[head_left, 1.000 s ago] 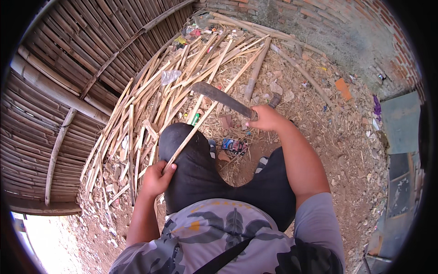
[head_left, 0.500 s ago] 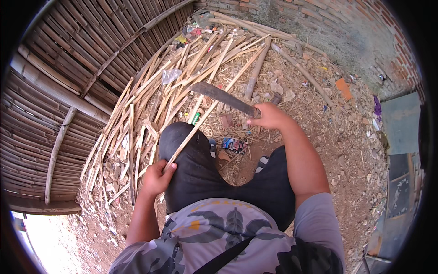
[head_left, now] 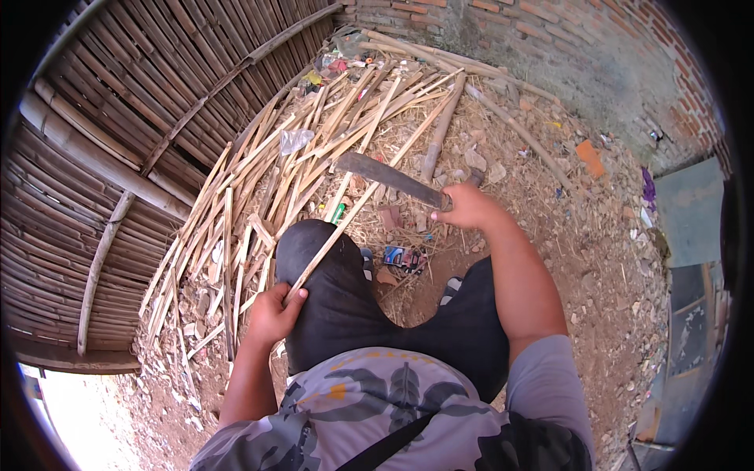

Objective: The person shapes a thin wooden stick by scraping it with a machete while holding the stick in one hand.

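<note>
Blade of the machete (head_left: 390, 178): dull grey metal, matt and weathered, with no shine, held in the right hand (head_left: 463, 208). Bamboo strip (head_left: 357, 206) in the left hand (head_left: 271, 314) and the heap of split bamboo slats (head_left: 283, 169): pale, dry wood, fibrous and rough along the cut edges; the bamboo wall (head_left: 118, 118) is darker, greyed cane, smooth-skinned and matt. Trousers (head_left: 330, 290): black matt cloth; brick wall (head_left: 550, 31): rough red brick with grey mortar; ground (head_left: 597, 259): loose, dusty brown earth.
</note>
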`<action>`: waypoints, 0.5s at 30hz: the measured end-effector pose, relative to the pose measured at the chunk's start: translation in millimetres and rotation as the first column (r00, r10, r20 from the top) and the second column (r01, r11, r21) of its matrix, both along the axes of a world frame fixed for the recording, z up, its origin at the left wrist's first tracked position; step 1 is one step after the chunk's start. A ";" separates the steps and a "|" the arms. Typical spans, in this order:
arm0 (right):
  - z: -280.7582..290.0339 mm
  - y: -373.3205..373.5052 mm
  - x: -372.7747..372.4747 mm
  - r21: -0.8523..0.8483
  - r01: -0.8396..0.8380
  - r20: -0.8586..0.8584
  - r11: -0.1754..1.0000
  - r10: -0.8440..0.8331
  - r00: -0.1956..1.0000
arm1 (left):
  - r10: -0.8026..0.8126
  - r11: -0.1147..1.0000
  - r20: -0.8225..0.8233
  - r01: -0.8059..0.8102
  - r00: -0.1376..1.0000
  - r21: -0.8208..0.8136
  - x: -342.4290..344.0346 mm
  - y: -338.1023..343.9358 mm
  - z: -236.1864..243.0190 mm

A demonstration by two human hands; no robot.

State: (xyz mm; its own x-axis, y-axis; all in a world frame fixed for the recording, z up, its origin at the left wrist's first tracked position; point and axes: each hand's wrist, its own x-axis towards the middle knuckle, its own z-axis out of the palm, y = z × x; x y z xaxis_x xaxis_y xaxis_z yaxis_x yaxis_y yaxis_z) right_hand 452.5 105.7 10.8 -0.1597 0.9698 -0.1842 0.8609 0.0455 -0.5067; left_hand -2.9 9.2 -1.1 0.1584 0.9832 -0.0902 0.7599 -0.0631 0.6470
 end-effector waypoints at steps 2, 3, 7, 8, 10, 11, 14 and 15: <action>2.7 -2.3 -8.4 0.005 0.000 0.004 1.000 0.000 1.000 | 0.010 1.000 0.008 -0.010 1.000 0.002 -0.6 -1.1 -0.8; 3.9 -1.7 -11.3 0.021 -0.001 0.001 1.000 0.001 1.000 | 0.014 1.000 0.013 -0.015 1.000 0.004 -0.6 -1.6 -1.2; 2.0 0.6 -8.5 0.079 0.005 -0.023 0.997 -0.003 1.000 | 0.012 1.000 0.025 -0.012 1.000 0.012 1.0 -3.4 3.5; 0.6 1.3 -4.5 0.094 0.008 -0.031 0.996 -0.005 1.000 | 0.007 1.000 0.022 -0.007 1.000 0.012 0.7 -2.5 2.1; -0.5 1.8 0.9 0.027 -0.005 -0.001 1.000 0.005 1.000 | -0.001 1.000 0.015 0.001 1.000 0.008 0.2 -1.5 1.9; -0.2 2.1 2.3 -0.006 -0.010 0.015 1.000 0.010 1.000 | -0.005 1.000 0.010 0.005 1.000 0.004 0.0 -1.0 2.1; -1.3 -0.5 -5.3 0.015 -0.015 0.017 1.000 0.015 1.000 | -0.008 1.000 -0.004 0.008 1.000 0.009 1.9 -0.9 4.9; 0.9 -0.4 -5.4 0.018 -0.012 0.010 1.000 0.012 1.000 | -0.008 1.000 -0.008 0.008 1.000 0.014 2.8 -0.9 5.7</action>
